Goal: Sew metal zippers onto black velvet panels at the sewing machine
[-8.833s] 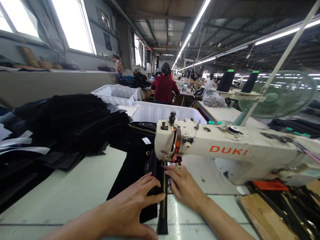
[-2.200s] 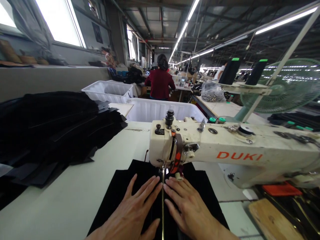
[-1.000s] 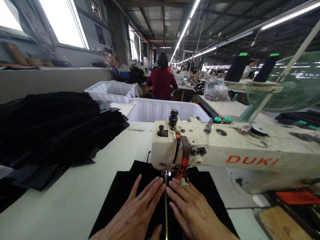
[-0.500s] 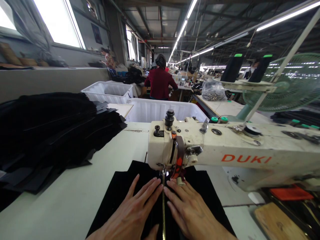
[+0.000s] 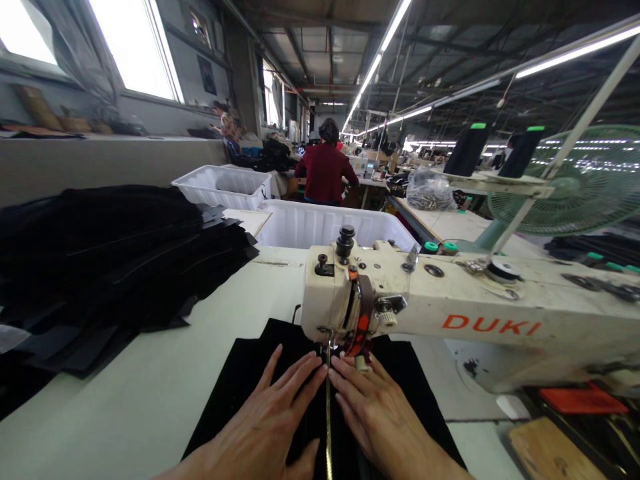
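A cream DUKI sewing machine stands on the pale table. Black fabric lies flat under its needle, with a gold zipper line running down the middle toward me. My left hand lies flat on the fabric just left of the zipper, fingers stretched out and spread. Just right of the zipper, my right hand presses flat on the cloth too, its fingertips near the presser foot.
A big pile of black cut pieces covers the table's left side. White plastic bins stand behind the machine. A green fan and black thread cones are at right. A person in a red top sits ahead.
Since 8.8 s ago the narrow folded piece has given way to a wide flat panel. Over the last second both hands stay flat beside the zipper; only the view shifts slightly.
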Available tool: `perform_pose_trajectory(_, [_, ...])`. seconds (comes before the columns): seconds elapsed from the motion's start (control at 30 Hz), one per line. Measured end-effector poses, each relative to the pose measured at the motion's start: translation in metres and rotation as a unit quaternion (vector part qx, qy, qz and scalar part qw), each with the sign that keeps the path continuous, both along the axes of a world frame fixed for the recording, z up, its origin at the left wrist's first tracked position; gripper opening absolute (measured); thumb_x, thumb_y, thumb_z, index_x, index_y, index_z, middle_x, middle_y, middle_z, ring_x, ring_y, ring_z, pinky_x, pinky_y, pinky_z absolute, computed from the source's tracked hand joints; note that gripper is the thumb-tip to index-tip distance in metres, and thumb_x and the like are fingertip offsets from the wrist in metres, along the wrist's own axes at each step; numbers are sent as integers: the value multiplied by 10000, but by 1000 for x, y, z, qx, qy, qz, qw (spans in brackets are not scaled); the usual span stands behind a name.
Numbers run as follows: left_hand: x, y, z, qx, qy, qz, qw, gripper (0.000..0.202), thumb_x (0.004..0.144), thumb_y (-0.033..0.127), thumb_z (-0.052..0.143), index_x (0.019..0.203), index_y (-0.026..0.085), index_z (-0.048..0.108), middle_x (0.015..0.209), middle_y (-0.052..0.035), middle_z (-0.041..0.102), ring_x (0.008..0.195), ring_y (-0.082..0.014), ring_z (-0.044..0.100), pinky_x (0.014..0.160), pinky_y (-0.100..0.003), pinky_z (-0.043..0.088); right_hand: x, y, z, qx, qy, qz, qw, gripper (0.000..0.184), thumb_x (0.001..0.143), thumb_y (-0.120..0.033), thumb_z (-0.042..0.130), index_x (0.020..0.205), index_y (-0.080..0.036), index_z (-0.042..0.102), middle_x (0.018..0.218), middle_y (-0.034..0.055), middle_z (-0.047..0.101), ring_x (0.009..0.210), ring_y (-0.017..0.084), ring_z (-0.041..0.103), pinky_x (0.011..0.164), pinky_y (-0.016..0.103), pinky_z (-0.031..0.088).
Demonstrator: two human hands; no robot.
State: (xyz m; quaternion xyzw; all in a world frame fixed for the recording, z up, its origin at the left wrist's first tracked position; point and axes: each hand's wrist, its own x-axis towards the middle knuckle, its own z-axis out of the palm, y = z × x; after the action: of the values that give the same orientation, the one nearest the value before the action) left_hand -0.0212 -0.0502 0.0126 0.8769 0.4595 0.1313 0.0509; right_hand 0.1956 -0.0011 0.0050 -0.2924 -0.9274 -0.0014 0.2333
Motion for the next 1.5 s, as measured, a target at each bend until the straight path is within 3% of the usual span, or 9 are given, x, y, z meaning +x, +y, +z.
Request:
perform_pose_trajectory(0.3, [-2,1,-7,-22,-36,-5,999,805,785,210,591,1531,199,290,1546,-136,359,1427,-315,316,1156,-612,147,2,3,-3,-5,6,3,1000,439,946,-143,494,1368,-256,536,1272,26,663,1167,201,627,1111,475,411])
perform_pose_trajectory(0.57, [-4,8,-6,-23,7,-3,1000,691,892,300,555,1521,161,306,1541,-171,352,1456,-286,251,1166,-600,122,3,4,-4,-32,-35,-18,999,431,957,-157,498,1382,-228,521,1362,61,598,1281,217,534,1128,501,373])
perform_pose_trajectory(0.7, [3,-23,2,-43,14,-1,999,614,1006,423,439,1528,144,276,1582,-176,261,1480,-281,156,1171,-598,98,9,-25,1,-70,-53,-36,996,424,965,-207,518,1388,-175,513,1428,111,529,1368,250,428,1155,542,302])
perform_pose_trajectory(0.8, [8,-64,1,-81,-5,-43,996,877,904,590,573,1555,149,183,1602,-163,205,1482,-307,127,1178,-589,121,17,-64,5,-134,-39,-14,990,459,968,-306,553,1406,-184,489,1438,115,517,1382,243,409,1176,540,257])
perform_pose_trajectory(0.87, [8,-87,-4,-81,-26,-42,995,889,878,439,649,1560,150,158,1598,-139,233,1482,-293,144,1188,-569,139,21,-87,4,-161,-23,4,987,607,904,-405,653,1430,-181,450,1444,131,507,1378,257,413,1182,548,232])
perform_pose_trajectory(1.0, [0,-100,-11,-76,-68,-24,995,650,917,58,425,1526,233,284,1553,-42,367,1460,-184,246,1201,-506,192,23,-107,-2,-154,10,6,988,768,776,-446,784,1413,-165,459,1409,149,536,1356,287,437,1182,577,198])
perform_pose_trajectory(1.1, [-6,-96,-8,-88,-75,-31,993,571,969,80,396,1503,276,339,1515,-17,432,1437,-169,306,1195,-499,212,20,-111,-1,-148,16,5,989,646,837,-365,718,1404,-177,471,1384,117,558,1348,266,441,1192,567,180])
perform_pose_trajectory(1.27, [-2,-100,-5,-57,-52,-65,995,695,892,-2,392,1529,249,276,1524,-42,416,1437,-184,307,1187,-557,158,17,-125,9,-139,4,-10,990,537,884,-151,523,1416,-185,455,1331,89,583,1322,232,451,1202,559,160])
perform_pose_trajectory(1.5, [1,-104,-10,-46,-46,-68,996,722,890,-13,401,1543,247,238,1539,-57,390,1438,-197,306,1190,-561,126,5,-127,-2,-114,66,-56,990,327,976,-173,482,1288,-211,570,1172,53,639,1163,208,549,1170,546,275])
